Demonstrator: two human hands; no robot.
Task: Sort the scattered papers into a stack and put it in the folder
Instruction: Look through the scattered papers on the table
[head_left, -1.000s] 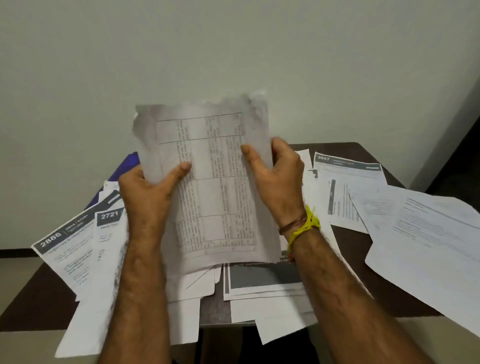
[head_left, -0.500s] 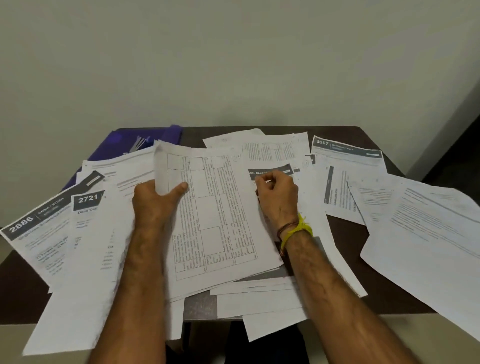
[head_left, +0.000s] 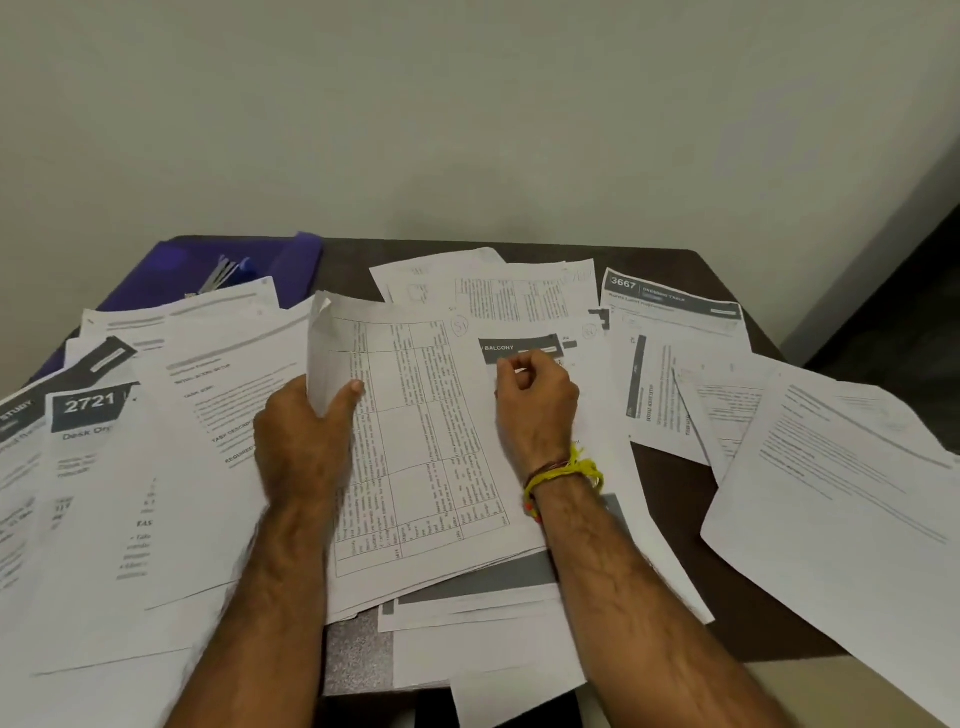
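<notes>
— While the left hand (head_left: 306, 441) grips the left edge of the stack (head_left: 415, 447), thumb on top and fingers curled under, what is the right hand (head_left: 535, 400) doing?

— Its fingers are curled, pinching the corner of a loose sheet (head_left: 519, 348) just right of the stack. Other papers (head_left: 831, 493) lie scattered left and right on the table (head_left: 675, 613).

— And the folder (head_left: 171, 275)?

— Purple, far left, half buried. I'd lift one sheet at a time, lay it square on the stack, and keep that left grip firm — loose sheets slide easily.
</notes>
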